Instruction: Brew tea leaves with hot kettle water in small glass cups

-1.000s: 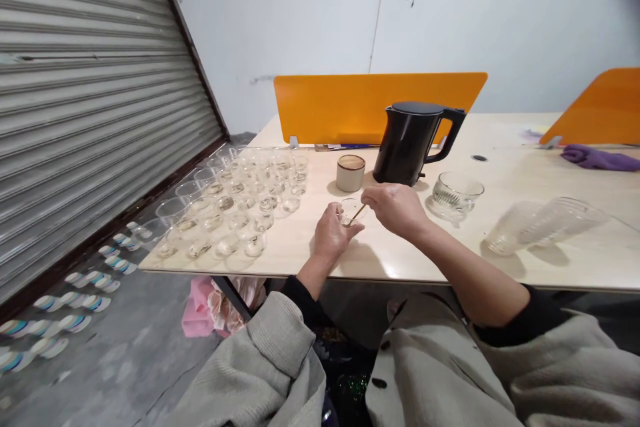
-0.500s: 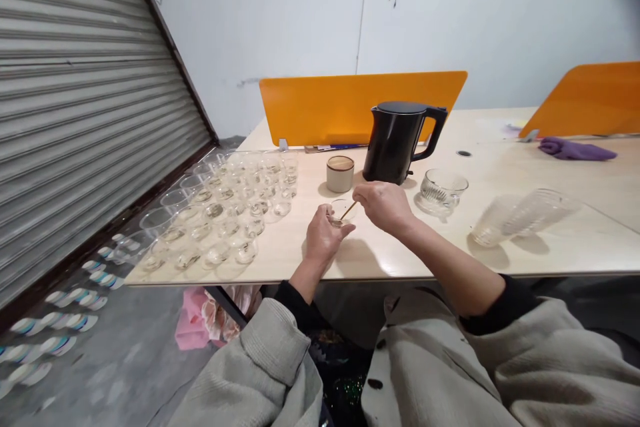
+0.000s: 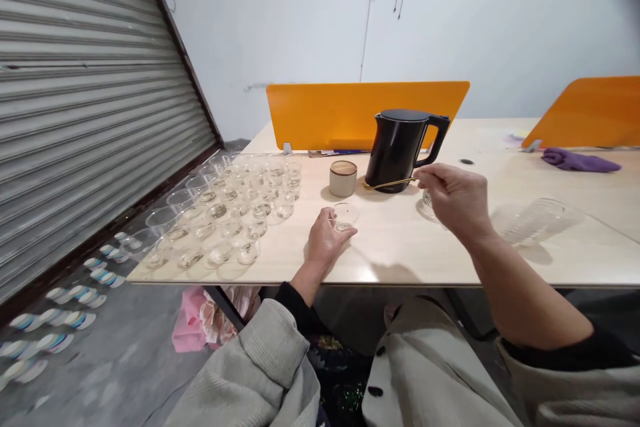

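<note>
My left hand [image 3: 326, 237] is closed around the side of a small clear plastic cup [image 3: 346, 213], which stands on the table. A few dark bits lie at the bottom of that cup. Up and to the right, my right hand [image 3: 453, 197] grips the end of a thin gold spoon [image 3: 395, 182]. The spoon points left, nearly level, in front of the black kettle [image 3: 400, 147]; its bowl looks blurred. Behind the left hand's cup sits a grey canister with a wooden lid [image 3: 343, 180]. A glass vessel [image 3: 426, 202] is mostly hidden by my right hand.
Many clear cups [image 3: 230, 213] with dark bits in them crowd the table's left end. Stacked plastic cups [image 3: 550, 219] lie on their side at the right. An orange divider [image 3: 320, 117] and a purple cloth [image 3: 580, 160] are farther back.
My right hand has lifted the spoon out of the cup and moved right, now in front of the glass vessel. My left hand stays on the cup.
</note>
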`<action>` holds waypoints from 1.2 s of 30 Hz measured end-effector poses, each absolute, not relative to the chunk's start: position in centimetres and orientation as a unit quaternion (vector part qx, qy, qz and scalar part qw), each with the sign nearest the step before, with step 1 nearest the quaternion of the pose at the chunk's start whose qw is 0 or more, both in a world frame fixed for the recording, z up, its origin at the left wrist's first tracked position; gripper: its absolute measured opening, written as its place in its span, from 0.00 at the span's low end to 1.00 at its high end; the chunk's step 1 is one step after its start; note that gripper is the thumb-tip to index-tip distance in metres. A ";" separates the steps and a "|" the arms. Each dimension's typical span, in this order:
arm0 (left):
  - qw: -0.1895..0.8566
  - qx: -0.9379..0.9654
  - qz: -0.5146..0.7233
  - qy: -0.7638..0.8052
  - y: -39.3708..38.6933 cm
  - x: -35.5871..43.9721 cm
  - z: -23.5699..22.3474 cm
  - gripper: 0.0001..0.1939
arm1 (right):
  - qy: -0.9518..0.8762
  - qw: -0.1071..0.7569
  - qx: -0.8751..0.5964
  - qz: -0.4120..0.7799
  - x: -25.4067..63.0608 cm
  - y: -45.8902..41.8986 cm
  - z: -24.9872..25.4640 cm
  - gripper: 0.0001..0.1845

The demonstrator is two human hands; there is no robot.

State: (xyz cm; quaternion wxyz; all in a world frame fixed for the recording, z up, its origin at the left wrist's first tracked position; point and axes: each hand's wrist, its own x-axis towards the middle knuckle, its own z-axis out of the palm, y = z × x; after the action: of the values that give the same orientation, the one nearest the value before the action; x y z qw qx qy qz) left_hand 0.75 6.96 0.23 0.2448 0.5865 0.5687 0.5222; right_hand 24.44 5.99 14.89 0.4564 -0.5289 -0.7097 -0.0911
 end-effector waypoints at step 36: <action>0.329 0.591 0.558 0.481 7.0 -1.2 -1.4 0.39 | -0.623 0.150 -0.728 -0.243 32.3 8.5 14.7 0.19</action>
State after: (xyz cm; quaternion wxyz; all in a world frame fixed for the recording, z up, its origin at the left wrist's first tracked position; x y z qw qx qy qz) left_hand -1.21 6.98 -1.39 0.3290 0.5913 0.4806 0.5578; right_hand 32.25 8.47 14.73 0.1502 -0.7285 -0.6227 -0.2428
